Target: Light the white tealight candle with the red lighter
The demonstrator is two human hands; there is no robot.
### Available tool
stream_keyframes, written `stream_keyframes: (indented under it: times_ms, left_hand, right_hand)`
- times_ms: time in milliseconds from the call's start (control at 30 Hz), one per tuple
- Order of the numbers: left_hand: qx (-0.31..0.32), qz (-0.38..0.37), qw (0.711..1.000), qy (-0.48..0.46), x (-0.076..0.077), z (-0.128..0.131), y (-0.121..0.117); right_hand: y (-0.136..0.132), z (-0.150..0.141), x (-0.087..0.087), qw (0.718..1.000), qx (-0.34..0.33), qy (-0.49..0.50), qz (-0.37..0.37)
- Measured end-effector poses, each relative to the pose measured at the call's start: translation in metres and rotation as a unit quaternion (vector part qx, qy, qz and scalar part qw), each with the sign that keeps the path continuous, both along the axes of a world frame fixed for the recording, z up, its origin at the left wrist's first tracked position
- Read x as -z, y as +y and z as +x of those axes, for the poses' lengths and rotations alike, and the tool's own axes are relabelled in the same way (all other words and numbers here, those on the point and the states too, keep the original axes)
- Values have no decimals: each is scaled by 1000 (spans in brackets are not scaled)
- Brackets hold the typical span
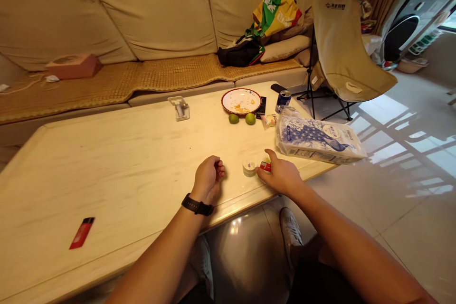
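Observation:
My left hand (209,176), with a black watch on its wrist, rests near the front of the table with its fingers curled in; nothing shows in them. My right hand (281,173) is at the table's front right, its thumb raised and a fingertip beside a short, round, pale thing (250,168) with a small dark centre, whose kind I cannot make out. A small red object (265,166) with light markings sits between thumb and fingers, partly hidden. Something yellow-green shows just behind it. Far to the left lies a red lighter (82,233) with a dark top.
The pale table (135,166) holds a red-rimmed plate (232,97) with scraps, two green limes (250,118), a dark can (283,99), a wrapper (269,120), a tissue pack (320,137) and a white holder (179,109). Behind stand a sofa (156,19) and a folding chair (342,52).

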State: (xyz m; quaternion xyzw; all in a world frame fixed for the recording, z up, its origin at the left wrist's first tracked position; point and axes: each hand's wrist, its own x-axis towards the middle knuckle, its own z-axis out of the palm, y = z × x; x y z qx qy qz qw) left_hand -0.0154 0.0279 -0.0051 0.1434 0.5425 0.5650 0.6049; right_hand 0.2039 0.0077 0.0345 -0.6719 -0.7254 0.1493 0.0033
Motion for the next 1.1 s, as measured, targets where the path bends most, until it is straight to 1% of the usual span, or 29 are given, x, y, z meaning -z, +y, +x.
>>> stream_keyframes:
  times_ms: [167,467,700,833,967,1100]
  left_hand:
    - [-1,0,1000,-5,2,-1,1]
    - [-2,3,1000,-2,-2,-2,0]
    - [-3,5,1000,-4,-2,-2,0]
    - [-3,6,1000,-3,-1,-2,0]
    - [-4,1,1000,-1,0,-3,1]
    - [-6,3,1000,-1,1,-2,1]
  right_hand:
    - [0,-15,-5,1000,-9,-16,-19]
    - [4,-22,0,999,-24,-15,-16]
    - [4,-19,-1,1000,-7,-3,-6]
    - [3,-16,-2,1000,-11,-5,-6]
    - [3,-6,-1,1000,-13,-6,0]
    - [4,5,0,1000,2,2,15]
